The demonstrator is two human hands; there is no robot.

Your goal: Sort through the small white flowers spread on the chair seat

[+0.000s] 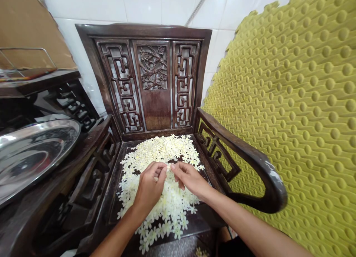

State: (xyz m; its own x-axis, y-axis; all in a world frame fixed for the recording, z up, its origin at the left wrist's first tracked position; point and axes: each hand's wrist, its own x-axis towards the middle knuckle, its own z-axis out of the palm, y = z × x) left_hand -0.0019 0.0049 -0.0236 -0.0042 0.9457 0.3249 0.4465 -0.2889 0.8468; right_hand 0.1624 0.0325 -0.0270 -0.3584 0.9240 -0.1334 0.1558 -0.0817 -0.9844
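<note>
My left hand (150, 183) and my right hand (189, 178) meet fingertip to fingertip above the chair seat. Between the pinched fingers is a small pale yellow-white flower (168, 168), mostly covered by them. Both hands are closed on it, as far as I can see. Below and around them, many loose white flowers (158, 149) with yellowish middles lie spread over the dark wooden seat (114, 205). More of these flowers reach down toward the seat's front edge.
The carved chair back (155, 114) rises behind the flowers. A curved armrest (250, 157) stands at right, beside a yellow bumpy foam mat (300, 90). At left, a large round metal tray (52, 153) rests by the other armrest. Cardboard (27, 27) leans behind.
</note>
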